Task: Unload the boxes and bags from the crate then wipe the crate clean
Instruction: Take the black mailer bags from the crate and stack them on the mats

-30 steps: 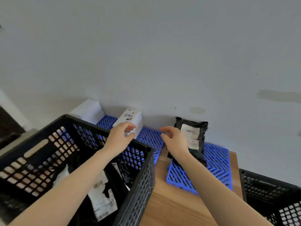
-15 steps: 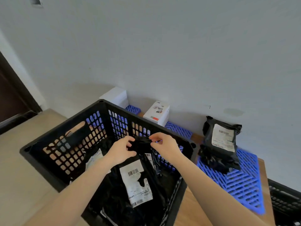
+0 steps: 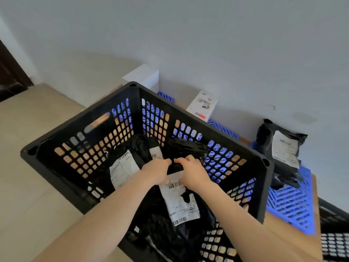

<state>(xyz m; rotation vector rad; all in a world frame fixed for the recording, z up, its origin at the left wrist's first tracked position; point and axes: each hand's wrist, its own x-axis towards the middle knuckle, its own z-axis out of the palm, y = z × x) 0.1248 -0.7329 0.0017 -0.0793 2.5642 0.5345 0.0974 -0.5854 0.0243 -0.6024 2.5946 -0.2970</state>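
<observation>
In one crate (image 3: 265,186), left hand (image 3: 157,172) and right hand (image 3: 192,172) on one bag (image 3: 179,203)

Soft, even daylight; faint shadows on the wall (image 3: 207,44). Wide-angle bending at edges, slight motion blur throughout.

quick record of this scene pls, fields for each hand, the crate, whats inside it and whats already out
left hand: grips top edge of labelled bag
right hand: grips the same edge, next to the left
crate: black, slotted walls, not yet empty
inside: other bags, black, labels showing
out: black bag on blue mat; printed box and white box by the wall
wiping: not started, no cloth in view
</observation>
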